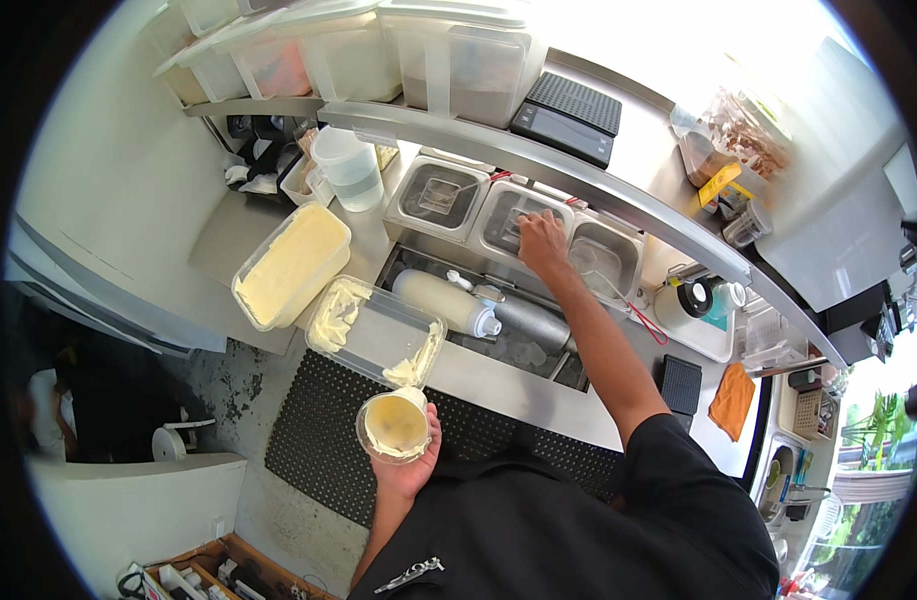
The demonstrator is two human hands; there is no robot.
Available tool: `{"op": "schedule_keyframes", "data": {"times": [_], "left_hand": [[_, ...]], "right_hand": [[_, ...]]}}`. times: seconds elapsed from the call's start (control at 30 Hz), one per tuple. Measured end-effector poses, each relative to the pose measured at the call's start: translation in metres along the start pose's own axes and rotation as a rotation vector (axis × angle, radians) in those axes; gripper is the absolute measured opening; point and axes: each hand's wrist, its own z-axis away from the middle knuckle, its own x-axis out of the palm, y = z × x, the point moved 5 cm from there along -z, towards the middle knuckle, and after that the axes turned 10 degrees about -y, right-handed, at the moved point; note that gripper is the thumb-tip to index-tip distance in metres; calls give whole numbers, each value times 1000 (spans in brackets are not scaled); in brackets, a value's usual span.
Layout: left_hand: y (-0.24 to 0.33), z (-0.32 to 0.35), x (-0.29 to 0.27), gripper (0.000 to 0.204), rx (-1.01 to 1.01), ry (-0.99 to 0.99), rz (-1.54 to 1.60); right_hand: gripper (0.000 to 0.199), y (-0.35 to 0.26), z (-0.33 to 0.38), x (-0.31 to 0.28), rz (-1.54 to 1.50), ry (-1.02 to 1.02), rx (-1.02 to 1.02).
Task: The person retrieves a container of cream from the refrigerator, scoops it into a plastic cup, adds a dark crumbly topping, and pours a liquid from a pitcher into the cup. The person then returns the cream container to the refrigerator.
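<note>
Over counter | left hand (410,462) grips cup (395,422), mouth upward | right hand (541,243) fingers in steel pan (513,222)

This is a small commercial food-service counter, probably an ice-cream or dessert stall. In the centre a stainless steel counter (498,385) holds inset topping pans (440,195). At centre left sit large ice-cream tubs (290,265), a digital scale (566,118) rests on the upper shelf, and lidded ingredient bins (458,55) line the top.
</note>
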Motion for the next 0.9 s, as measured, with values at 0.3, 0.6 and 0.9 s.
{"op": "schedule_keyframes", "data": {"times": [0.3, 0.6, 0.9], "left_hand": [[106, 33, 33, 67, 72, -43, 19], [191, 41, 114, 65, 298, -117, -36], [389, 11, 165, 79, 475, -101, -101]], "right_hand": [[25, 56, 56, -51, 14, -13, 267], [31, 103, 103, -16, 21, -58, 419], [29, -137, 141, 53, -834, -640, 645]]}}
